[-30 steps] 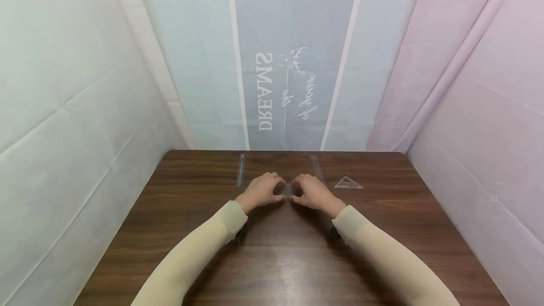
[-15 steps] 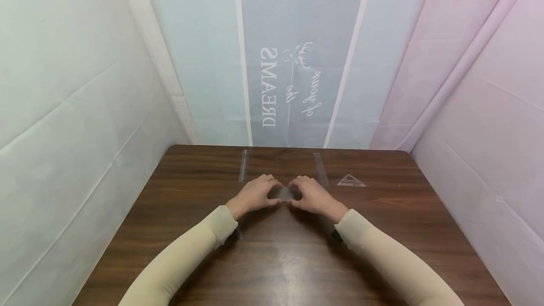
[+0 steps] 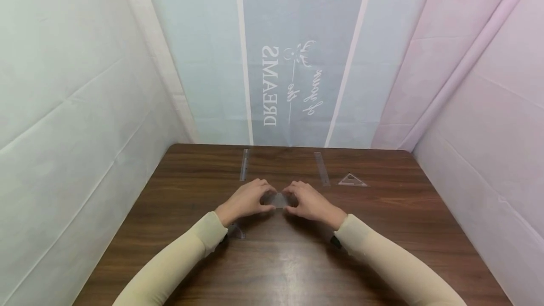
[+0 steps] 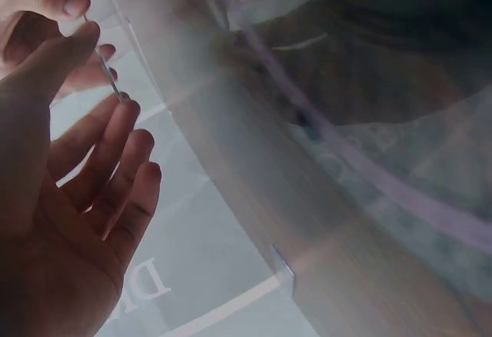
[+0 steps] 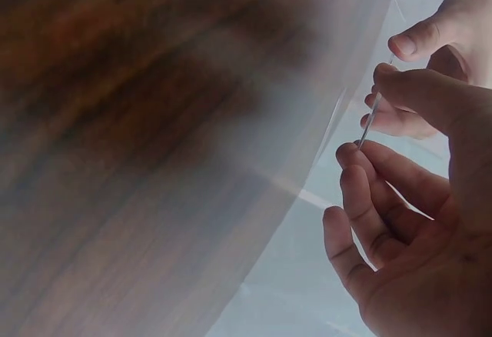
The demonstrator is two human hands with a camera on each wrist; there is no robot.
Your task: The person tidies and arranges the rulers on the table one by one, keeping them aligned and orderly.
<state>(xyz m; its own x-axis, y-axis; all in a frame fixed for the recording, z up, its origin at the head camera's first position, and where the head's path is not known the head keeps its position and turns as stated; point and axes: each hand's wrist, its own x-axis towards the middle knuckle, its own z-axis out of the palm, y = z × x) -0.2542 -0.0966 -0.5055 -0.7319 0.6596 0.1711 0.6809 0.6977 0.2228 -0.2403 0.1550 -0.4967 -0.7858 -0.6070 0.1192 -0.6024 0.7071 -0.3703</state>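
Observation:
Between both hands, above the table, is a thin clear plastic piece (image 3: 279,200), greyish in the head view; I cannot tell its exact kind. My left hand (image 3: 248,197) pinches its left side with thumb and fingertips. From the other side my right hand (image 3: 312,203) pinches it the same way. Both wrist views show the clear piece edge-on, as a narrow bright line (image 5: 369,121) spanning thumb and fingertips. Beneath the left wrist lies a clear, curved-edged plastic piece (image 3: 238,232), partly hidden by the sleeve.
On the brown wooden table (image 3: 280,268), a clear ruler (image 3: 244,165) lies beyond the left hand. Another clear ruler (image 3: 321,169) is behind the right hand, with a clear set square (image 3: 352,181) to its right. A printed cloth (image 3: 289,84) hangs at the table's far edge.
Both hands have come nearer to me with the clear piece, shifting slightly left. The curved-edged piece under the left wrist shows more now. The camera view has shifted a little.

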